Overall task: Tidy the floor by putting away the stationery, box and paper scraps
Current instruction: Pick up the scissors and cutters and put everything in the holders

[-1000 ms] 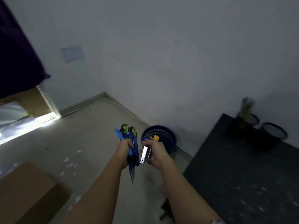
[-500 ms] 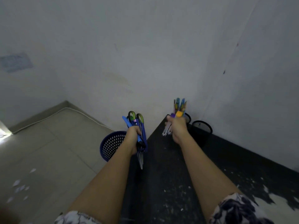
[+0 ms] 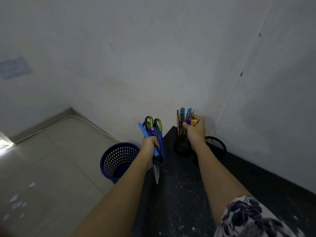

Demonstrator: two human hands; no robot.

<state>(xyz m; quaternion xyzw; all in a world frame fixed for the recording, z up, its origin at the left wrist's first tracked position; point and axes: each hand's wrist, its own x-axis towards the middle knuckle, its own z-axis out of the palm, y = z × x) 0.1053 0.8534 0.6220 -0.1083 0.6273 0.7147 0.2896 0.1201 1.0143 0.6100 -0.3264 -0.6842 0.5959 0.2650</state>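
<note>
Green-handled scissors (image 3: 154,132) are being clenched in the left hand (image 3: 149,147)'s closed grip; small stationery (image 3: 192,120) is being gripped by the right hand (image 3: 195,132) above a black mesh cup (image 3: 182,147) on the tabletop (image 3: 179,194).

Head view, looking down over forearms, close.
</note>
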